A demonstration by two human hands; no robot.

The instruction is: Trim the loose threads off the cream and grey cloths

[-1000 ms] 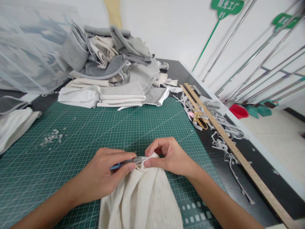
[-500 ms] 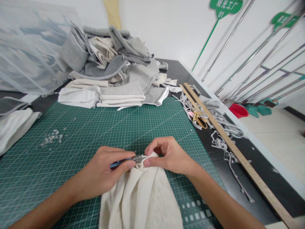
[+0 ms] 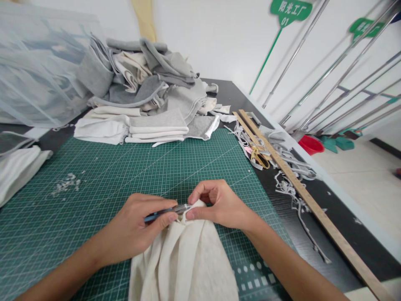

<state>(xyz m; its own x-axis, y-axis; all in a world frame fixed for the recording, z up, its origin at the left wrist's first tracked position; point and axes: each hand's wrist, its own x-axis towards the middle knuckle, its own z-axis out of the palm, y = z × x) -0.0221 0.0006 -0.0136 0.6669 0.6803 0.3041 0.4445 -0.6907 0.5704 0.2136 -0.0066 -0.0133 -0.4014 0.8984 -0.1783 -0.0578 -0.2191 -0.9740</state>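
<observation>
- left hand [image 3: 138, 228] lower centre of frame, fingers clenched round a small blue-handled cutting tool [image 3: 166, 211]; looks like thread snips, can't tell for sure.
- tool's long axis runs roughly left-right, metal tip pointing right, toward the other hand.
- right hand [image 3: 221, 205] just right of centre, thumb and forefinger pinched on the top edge of a cream fabric piece [image 3: 184, 261].
- tool tip meets the cloth edge right at that pinch; the two hands are nearly touching, blade tip between them.
- fabric is bunched at the top, fans out downward to the bottom edge of the frame, lying on the green cutting mat [image 3: 125, 167].
- both hands equally near the held edge; left has the tool, right has the cloth.
- pile of grey and cream fabric [image 3: 147, 96] upper left-centre, well apart from the hands.
- wooden ruler [image 3: 297, 190] runs diagonally down the right side, yellow-handled scissors [image 3: 258, 156] just beside it, among grey trimmings [image 3: 294, 194].
- small fluff scraps [image 3: 64, 184] on the mat, left.
- red basin [image 3: 310, 144] on the floor, right.
</observation>
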